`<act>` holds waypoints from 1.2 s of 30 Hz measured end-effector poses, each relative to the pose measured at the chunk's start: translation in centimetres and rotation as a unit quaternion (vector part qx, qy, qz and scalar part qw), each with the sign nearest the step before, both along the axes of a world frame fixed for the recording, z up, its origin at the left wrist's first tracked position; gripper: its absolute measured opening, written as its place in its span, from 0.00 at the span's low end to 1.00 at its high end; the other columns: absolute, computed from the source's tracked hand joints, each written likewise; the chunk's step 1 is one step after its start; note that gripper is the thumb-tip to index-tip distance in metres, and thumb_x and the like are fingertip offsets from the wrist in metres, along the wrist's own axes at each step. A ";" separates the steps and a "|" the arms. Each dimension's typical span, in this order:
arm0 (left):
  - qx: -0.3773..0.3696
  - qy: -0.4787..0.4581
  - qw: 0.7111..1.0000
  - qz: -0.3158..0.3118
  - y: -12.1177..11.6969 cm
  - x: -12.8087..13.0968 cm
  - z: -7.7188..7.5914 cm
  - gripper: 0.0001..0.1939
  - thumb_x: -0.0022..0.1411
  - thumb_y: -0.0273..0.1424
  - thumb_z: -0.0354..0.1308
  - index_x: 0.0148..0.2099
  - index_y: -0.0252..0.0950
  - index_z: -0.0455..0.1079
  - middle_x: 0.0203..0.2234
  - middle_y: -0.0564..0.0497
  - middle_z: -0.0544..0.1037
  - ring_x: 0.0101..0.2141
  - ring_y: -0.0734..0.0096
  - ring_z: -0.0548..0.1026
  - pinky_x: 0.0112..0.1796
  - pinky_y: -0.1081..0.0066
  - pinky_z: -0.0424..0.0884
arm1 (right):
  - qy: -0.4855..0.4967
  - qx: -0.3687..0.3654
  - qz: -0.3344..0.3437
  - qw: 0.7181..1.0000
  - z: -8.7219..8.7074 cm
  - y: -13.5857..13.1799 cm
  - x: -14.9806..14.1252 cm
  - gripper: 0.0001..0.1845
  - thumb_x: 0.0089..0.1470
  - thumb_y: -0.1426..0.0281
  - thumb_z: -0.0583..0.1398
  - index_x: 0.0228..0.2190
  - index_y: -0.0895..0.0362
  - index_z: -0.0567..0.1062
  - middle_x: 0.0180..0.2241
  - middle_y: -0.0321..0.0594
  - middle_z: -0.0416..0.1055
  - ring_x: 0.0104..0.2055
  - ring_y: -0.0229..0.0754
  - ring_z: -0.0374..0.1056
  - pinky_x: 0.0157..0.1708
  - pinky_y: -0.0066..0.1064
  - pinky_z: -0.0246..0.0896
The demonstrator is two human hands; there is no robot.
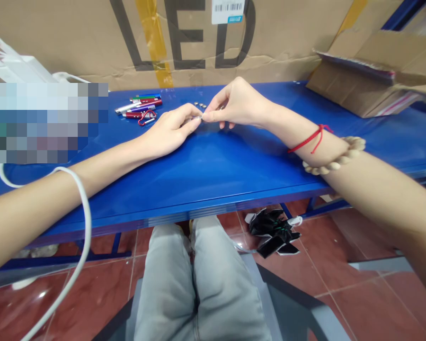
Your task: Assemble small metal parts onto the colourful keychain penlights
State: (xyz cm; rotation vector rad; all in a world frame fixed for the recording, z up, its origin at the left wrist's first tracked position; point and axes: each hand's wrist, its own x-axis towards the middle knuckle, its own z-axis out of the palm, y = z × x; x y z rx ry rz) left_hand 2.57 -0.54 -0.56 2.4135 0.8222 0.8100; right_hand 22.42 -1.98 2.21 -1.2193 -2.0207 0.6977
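Note:
My left hand (170, 130) rests on the blue table (213, 170), fingers pinched toward my right hand (234, 104), whose fingertips meet it above the tabletop. Between the two pinches sits something small and silvery; I cannot make out what it is. Just behind the fingertips lie a few small round silvery pieces (200, 104). Left of my left hand lies a cluster of small keychain flashlights (142, 108) in red, blue, green and silver, one with a red carabiner clip. My right wrist wears a red string and a wooden bead bracelet.
A large cardboard box printed "LED" (184, 42) stands behind the table. An open cardboard box (372, 71) sits at the back right. A white cable (83, 208) loops over my left forearm. Black wrapping (273, 232) lies on the red tiled floor below.

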 end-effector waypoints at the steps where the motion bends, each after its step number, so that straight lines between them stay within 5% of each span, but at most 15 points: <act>1: -0.007 -0.008 1.000 -0.005 0.1 -0.1 -0.1 0.15 0.66 0.42 0.50 0.43 0.35 0.65 0.28 0.50 0.67 0.33 0.63 0.69 0.38 0.67 0.66 | 0.002 -0.001 -0.006 1.000 -0.1 0.1 0.0 0.14 0.39 0.60 0.69 0.25 0.57 0.79 0.17 0.35 0.72 0.18 0.34 0.66 0.16 0.23 0.62; 15: -0.016 0.031 0.999 0.011 -0.3 0.1 0.4 0.12 0.68 0.38 0.49 0.46 0.35 0.61 0.24 0.52 0.64 0.29 0.65 0.67 0.37 0.66 0.66 | -0.016 -0.011 -0.043 0.999 0.2 -0.2 -0.1 0.15 0.37 0.57 0.69 0.25 0.55 0.79 0.19 0.38 0.72 0.23 0.41 0.69 0.19 0.29 0.66; 36: 0.001 0.024 0.999 0.046 -0.9 0.3 0.4 0.09 0.67 0.36 0.47 0.45 0.38 0.61 0.29 0.50 0.70 0.35 0.61 0.69 0.41 0.64 0.65 | 0.011 0.000 -0.012 1.000 -0.3 -0.3 -0.3 0.14 0.42 0.60 0.67 0.21 0.60 0.76 0.15 0.33 0.68 0.17 0.31 0.62 0.17 0.21 0.61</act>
